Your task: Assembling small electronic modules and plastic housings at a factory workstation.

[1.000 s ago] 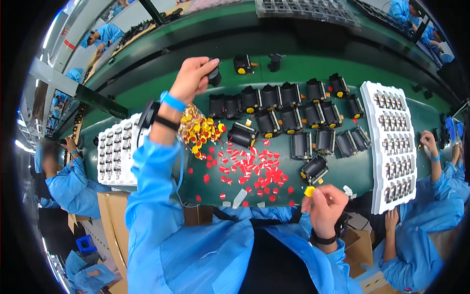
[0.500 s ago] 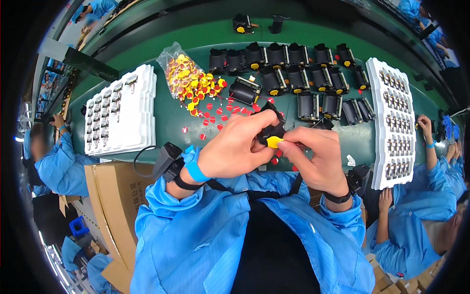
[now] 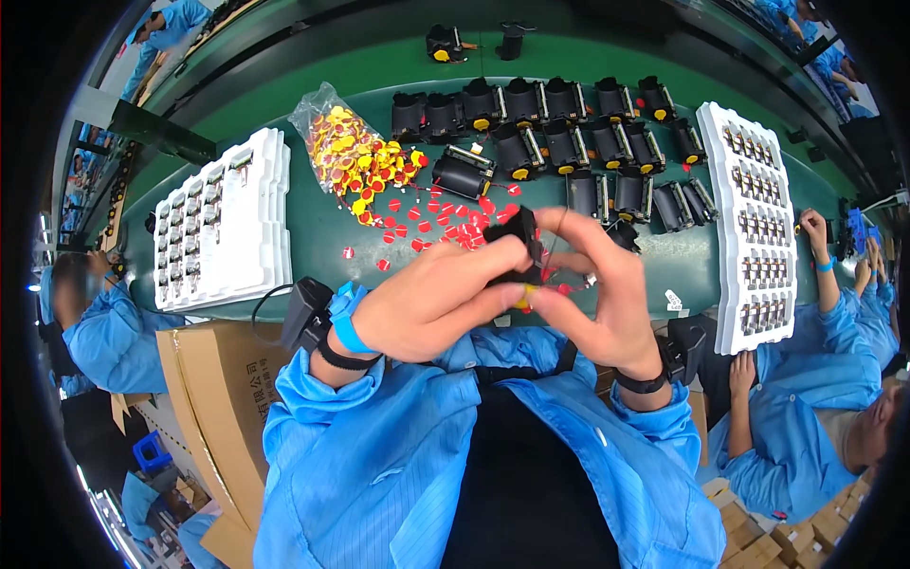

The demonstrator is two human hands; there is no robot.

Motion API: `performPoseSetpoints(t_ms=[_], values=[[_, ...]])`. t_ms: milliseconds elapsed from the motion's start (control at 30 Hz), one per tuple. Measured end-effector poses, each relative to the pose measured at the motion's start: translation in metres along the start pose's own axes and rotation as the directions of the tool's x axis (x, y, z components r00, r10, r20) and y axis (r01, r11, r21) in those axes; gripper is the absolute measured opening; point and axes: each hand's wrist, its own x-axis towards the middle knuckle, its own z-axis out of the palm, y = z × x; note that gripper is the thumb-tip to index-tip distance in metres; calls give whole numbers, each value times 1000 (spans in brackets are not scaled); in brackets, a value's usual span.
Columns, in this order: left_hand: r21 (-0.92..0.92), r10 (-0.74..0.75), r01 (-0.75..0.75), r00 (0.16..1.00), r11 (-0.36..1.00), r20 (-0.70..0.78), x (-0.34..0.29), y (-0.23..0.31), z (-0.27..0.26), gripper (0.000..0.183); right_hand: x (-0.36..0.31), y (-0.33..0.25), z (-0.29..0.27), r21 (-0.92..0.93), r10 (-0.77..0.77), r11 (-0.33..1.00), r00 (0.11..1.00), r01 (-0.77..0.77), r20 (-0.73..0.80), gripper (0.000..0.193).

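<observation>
Over the near edge of the bench, my left hand [image 3: 441, 299] grips a small black plastic housing [image 3: 515, 233], its fingers wrapped round it. A yellow round piece [image 3: 523, 296] sits at the lower side of the housing, mostly covered by both thumbs. My right hand [image 3: 607, 299] arches over the right side, its index finger at the housing's top and its thumb against the yellow piece. Thin red wires [image 3: 561, 287] show under the right fingers, slightly blurred. Red round stickers [image 3: 466, 233] lie scattered just beyond my left hand.
A clear bag [image 3: 318, 109] spills yellow-and-red discs [image 3: 365, 171]. Rows of black housings [image 3: 566, 147] stand behind my hands. White trays of metal parts flank them, left [image 3: 265, 228] and right [image 3: 758, 228]. A cardboard box [image 3: 213, 398] stands at lower left; a co-worker [image 3: 806, 408] sits at right.
My right fingers have lifted and spread into an arch over the housing. The yellow piece, plainly visible before, is now mostly covered. The whole view has shifted slightly.
</observation>
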Motion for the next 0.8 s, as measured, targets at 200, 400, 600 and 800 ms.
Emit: performPoseSetpoints(t_ms=[200,400,600,800], values=[[-98,61,-80,980,992,-189,-20,8,28,15,-20,16,6,44,-158,987,987,157,13,69],[22,133,-131,978,991,-164,-15,-18,28,17,-22,29,6,280,100,953,993,-112,58,68],[444,67,-3,989,896,-130,-10,-83,65,29,-8,46,-7,-343,55,939,976,20,210,52],[674,314,224,754,704,-578,-89,-37,-10,27,6,60,-6,-519,7,825,914,225,407,41]])
